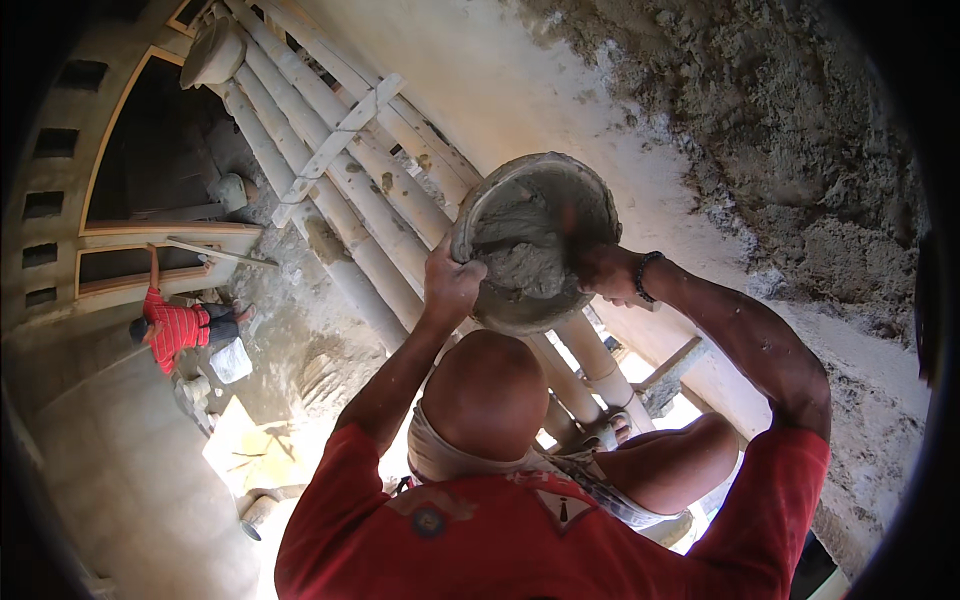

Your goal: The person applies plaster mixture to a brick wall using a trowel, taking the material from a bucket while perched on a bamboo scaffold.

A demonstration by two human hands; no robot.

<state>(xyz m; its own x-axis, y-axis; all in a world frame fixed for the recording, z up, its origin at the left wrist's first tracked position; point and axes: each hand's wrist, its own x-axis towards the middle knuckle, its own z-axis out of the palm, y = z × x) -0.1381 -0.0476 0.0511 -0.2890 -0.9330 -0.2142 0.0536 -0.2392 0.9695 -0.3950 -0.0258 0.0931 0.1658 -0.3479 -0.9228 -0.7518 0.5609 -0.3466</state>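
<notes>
A round, mortar-crusted basin (520, 319) is tilted in front of me above bamboo poles. Wet grey mortar (530, 262) lies heaped inside it. My left hand (453, 284) grips the basin's left rim, with the thumb over the edge. At the right side of the basin my right hand (606, 270), with a dark beaded bracelet on its wrist, is closed and reaches partly inside. A pale end, like a handle, sticks out below this hand; the rest of what it holds is hidden in shadow.
Bamboo scaffold poles (350, 180) run beneath me, with a wooden crosspiece (340, 145) across them. Another pale container (213, 52) rests at their far end. Rough grey plaster (800, 170) covers part of the right wall. Lower left, a person in a red striped shirt (178, 330) reaches toward a window frame.
</notes>
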